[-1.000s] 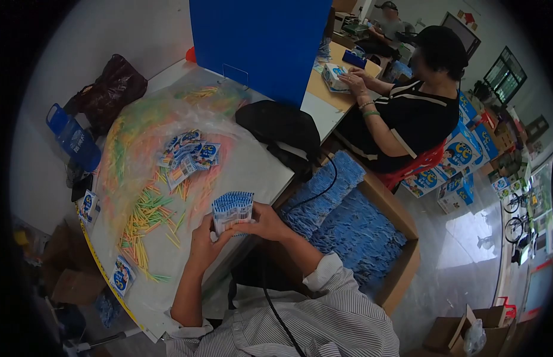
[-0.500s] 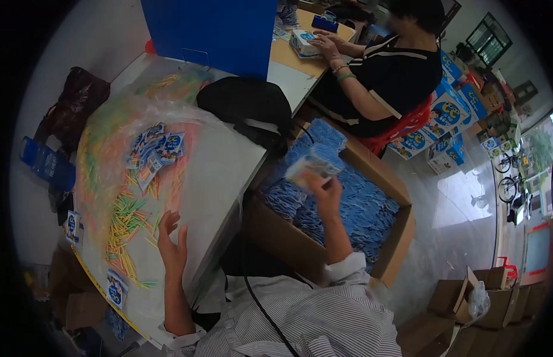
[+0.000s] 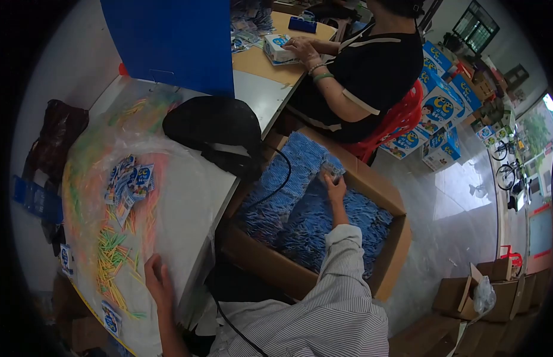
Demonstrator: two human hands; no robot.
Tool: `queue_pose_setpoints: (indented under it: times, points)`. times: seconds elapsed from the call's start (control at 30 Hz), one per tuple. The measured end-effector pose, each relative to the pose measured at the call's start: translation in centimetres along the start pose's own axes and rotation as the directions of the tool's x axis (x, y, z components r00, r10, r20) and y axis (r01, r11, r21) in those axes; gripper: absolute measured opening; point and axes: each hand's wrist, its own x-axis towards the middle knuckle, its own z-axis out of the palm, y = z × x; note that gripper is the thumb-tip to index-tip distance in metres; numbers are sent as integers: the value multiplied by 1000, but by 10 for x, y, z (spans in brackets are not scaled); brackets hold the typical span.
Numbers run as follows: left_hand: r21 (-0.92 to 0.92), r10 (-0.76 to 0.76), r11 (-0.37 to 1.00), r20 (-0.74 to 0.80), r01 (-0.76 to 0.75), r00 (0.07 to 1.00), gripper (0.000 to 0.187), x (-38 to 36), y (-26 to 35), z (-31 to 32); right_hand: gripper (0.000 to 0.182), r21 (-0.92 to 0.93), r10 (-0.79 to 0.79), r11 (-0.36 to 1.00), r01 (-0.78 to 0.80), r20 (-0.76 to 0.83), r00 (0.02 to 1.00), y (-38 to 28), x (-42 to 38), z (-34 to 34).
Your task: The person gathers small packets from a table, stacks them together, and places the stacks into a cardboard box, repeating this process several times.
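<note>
My right hand [image 3: 334, 187] reaches into a cardboard box [image 3: 395, 250] and grips a small blue packet [image 3: 332, 166] over the far part of the box. Rows of blue-and-white packets [image 3: 294, 160] fill the box. Above the white table [image 3: 187, 190], my left hand [image 3: 159, 279] holds nothing, its fingers slightly bent and apart. Beyond it on the table lie loose green, yellow and pink sticks [image 3: 113, 262], partly under clear plastic. A small pile of printed packets [image 3: 129, 184] rests on the plastic.
A black bag [image 3: 214, 128] lies at the table's edge, with a black cable over the box. A co-worker [image 3: 371, 71] sits beyond on a red chair, hands on a white carton [image 3: 280, 49]. A blue panel [image 3: 169, 44] stands behind the table. Printed cartons [image 3: 440, 107] are stacked at right.
My right hand has moved farther into the box with the packet, which now lies against the others. My left hand has shifted toward me. The view has turned somewhat.
</note>
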Motion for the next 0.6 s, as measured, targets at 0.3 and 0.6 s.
queue_pose_setpoints:
  times: [0.3,0.6]
  points:
    - [-1,-2,1000,-11,2,1000,26,0,-4,3,36,26,-11,1000,8,128,992,-3,13,4]
    - [-59,-23,998,24,24,999,28,-2,-11,-1,34,-268,201,940,-210,-60,978,-34,-6,13]
